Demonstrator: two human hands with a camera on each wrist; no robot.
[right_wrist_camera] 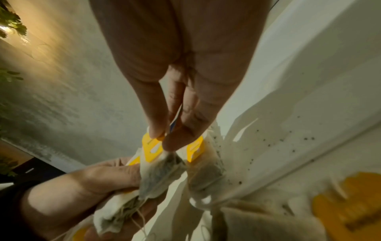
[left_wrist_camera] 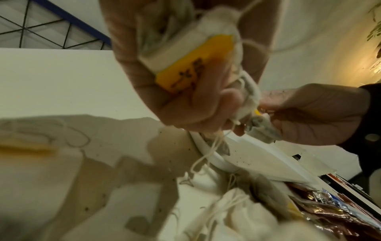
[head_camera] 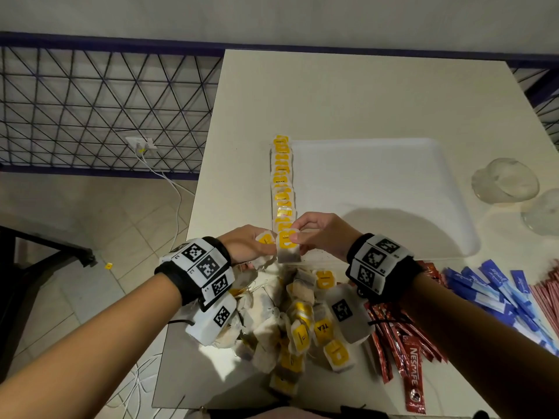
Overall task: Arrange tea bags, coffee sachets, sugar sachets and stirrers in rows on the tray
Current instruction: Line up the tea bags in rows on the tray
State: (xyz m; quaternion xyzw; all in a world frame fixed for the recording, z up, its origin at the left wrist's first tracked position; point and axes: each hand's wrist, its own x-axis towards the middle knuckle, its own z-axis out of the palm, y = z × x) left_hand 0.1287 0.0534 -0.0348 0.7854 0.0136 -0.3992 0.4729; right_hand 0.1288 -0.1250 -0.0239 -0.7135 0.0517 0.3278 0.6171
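Right hand: the right hand (head_camera: 320, 234) pinches one tea bag (head_camera: 289, 247) by its yellow tag, thumb and fingers (right_wrist_camera: 181, 133) pressed together on it; the bag hangs down, its long side pointing toward the person.
Left hand: the left hand (head_camera: 248, 244) has its fingers curled around a bundle of tea bags (left_wrist_camera: 193, 53), with strings hanging from it; it is touching, or almost touching, the pinched bag.
Key relation: the row of tea bags (head_camera: 282, 182) lies straight ahead of the pinched bag, running away from the person along the left edge of the tray (head_camera: 393, 189). The near end of the row is just beyond the right hand, so I judge the next bag goes there, and the right hand is the nearer one.
Around: a loose pile of tea bags (head_camera: 299, 322) lies on the surface (head_camera: 363, 95) below both wrists; red coffee sachets (head_camera: 402, 343) and blue sachets (head_camera: 490, 291) lie to the right.
In the way: I see nothing between the bag and the row end; only the hanging strings may catch.
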